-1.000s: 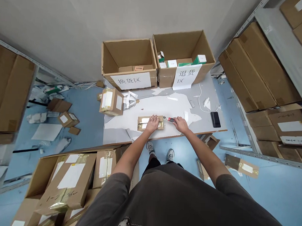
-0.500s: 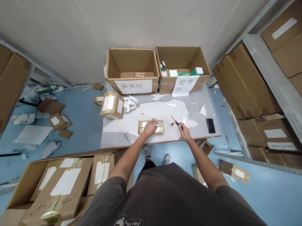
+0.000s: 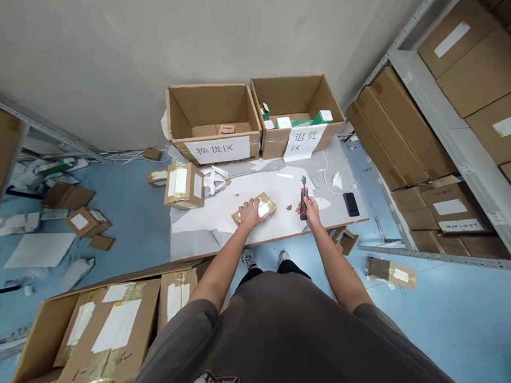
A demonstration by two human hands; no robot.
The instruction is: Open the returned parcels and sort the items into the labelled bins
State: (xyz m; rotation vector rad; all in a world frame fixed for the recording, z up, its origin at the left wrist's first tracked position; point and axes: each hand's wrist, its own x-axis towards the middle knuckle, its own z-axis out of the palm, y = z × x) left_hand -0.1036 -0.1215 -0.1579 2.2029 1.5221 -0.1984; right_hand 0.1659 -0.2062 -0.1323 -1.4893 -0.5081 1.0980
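Note:
My left hand (image 3: 250, 213) is closed over the left part of a small taped cardboard box (image 3: 269, 204). The box lies turned at an angle on the worktable (image 3: 232, 235), a white label showing on its top beside my fingers. To the right of it, my right hand (image 3: 311, 211) grips a red and black utility knife (image 3: 303, 200), its blade end pointing toward the wall, away from the box. Small torn scraps of cardboard lie on the tabletop between the box and the knife.
Two open cartons with paper signs, a left carton (image 3: 259, 148) and a right carton (image 3: 325, 139), stand at the back. A taped box (image 3: 186, 185) sits at the table's left end, a phone (image 3: 351, 204) at its right. Shelving (image 3: 437, 103) with boxes flanks the right; a big carton (image 3: 42, 323) is lower left.
The small box has turned at an angle, its right end swinging away from me, with my left hand on it. My right hand has tilted the knife more upright. The whole view has shifted slightly.

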